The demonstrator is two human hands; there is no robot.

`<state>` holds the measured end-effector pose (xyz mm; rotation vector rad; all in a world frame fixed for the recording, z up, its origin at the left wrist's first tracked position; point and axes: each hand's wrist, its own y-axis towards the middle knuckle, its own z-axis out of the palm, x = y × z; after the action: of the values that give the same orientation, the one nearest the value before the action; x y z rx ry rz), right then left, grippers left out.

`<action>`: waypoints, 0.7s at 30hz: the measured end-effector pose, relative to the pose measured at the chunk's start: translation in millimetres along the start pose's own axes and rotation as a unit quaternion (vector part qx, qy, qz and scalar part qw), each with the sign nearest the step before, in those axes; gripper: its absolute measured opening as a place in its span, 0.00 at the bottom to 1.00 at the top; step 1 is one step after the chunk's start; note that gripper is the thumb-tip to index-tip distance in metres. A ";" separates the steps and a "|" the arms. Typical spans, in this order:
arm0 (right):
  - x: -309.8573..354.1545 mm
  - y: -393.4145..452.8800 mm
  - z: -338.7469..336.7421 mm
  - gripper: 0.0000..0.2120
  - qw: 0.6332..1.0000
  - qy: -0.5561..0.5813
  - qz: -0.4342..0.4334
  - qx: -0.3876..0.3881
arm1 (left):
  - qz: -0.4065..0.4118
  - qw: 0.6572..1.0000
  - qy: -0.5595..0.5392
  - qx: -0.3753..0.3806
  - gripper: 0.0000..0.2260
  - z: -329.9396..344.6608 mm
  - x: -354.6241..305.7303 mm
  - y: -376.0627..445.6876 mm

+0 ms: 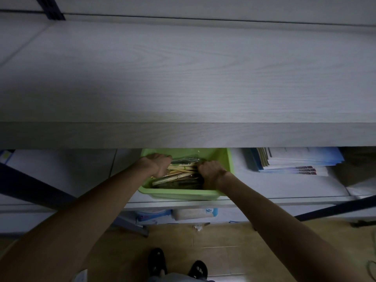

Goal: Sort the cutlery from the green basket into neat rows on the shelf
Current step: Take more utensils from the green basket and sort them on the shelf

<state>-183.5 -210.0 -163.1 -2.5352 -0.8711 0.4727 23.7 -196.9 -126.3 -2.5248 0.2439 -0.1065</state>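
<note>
A bundle of wooden chopsticks (183, 169) is gripped at its two ends: the left hand (157, 162) is curled round the left end, the right hand (210, 169) round the right end, each grip closed on the sticks. Beneath and around both hands the green basket (179, 193) is seen, resting on a lower shelf (284, 188), with dark wrapped cutlery (183, 183) lying in it below the bundle. Above the hands a pale wood-grain shelf (183, 78) is spread wide. To the right of the right hand, stacked booklets (295, 161) are laid on the lower shelf.
</note>
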 end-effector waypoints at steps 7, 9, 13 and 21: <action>1.4 2.7 7.2 0.17 1.000 -0.020 0.017 -0.012 | 0.005 0.995 0.057 -0.081 0.17 0.2 -3.1 -4.9; 0.8 -0.7 6.0 0.17 0.999 -0.027 0.017 -0.019 | 0.000 0.990 0.106 -0.097 0.17 -0.9 -7.2 -6.2; -0.6 -5.8 1.0 0.17 1.000 -0.010 0.006 -0.019 | -0.001 0.976 0.187 -0.113 0.23 -8.3 -11.9 -8.2; 0.5 -13.6 -14.6 0.09 0.994 -0.102 0.004 -0.035 | -0.002 0.962 0.239 -0.129 0.27 -18.7 -11.6 -19.1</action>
<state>-183.5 -204.0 -144.1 -2.5873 -0.9644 0.7273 12.7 -189.6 -100.2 -2.7230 0.4682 -0.7355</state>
